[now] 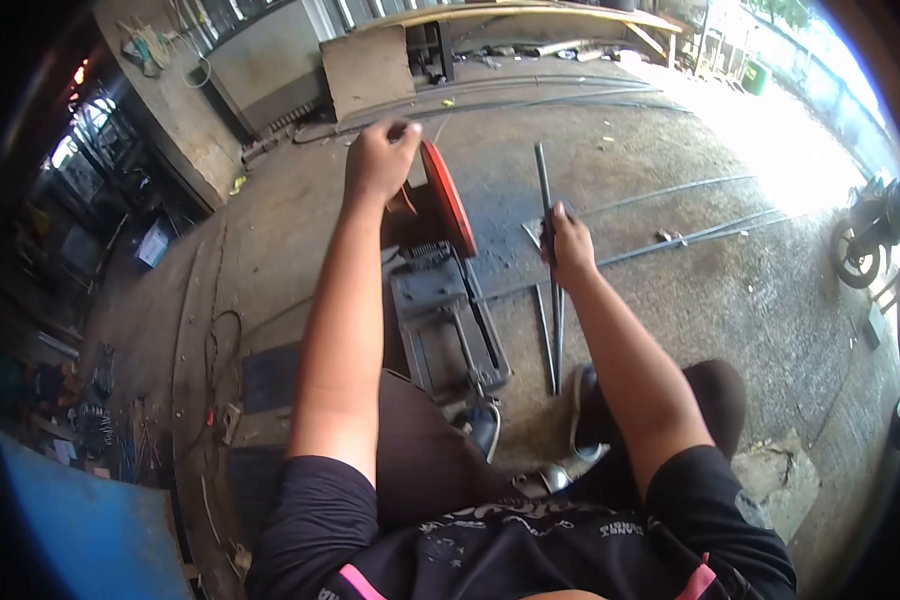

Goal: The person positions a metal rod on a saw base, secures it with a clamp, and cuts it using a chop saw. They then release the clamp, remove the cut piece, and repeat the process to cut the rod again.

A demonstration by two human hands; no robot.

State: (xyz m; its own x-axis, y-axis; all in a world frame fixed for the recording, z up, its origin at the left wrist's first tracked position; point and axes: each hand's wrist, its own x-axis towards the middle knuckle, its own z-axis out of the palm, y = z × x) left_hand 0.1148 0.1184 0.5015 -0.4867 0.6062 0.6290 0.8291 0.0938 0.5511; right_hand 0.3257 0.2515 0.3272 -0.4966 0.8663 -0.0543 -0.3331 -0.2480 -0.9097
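A cut-off saw with a red guard [450,195] and a grey metal base with a clamp [450,325] stands on the floor in front of me. My left hand [380,162] is closed, raised beside the top of the red guard; what its curled fingers hold, if anything, is hidden. To the right of the saw, my right hand [570,247] is wrapped round a thin dark metal bar [543,172], which is held roughly upright. Another thin metal bar [544,335] shows just below, close to the saw's base.
Long metal bars [670,245] lie across the concrete floor to the right. My shoes [480,430] are near the saw base. A blue panel [90,520] is at lower left, a motorcycle [860,240] at far right, and a wooden-topped bench [530,14] at the back.
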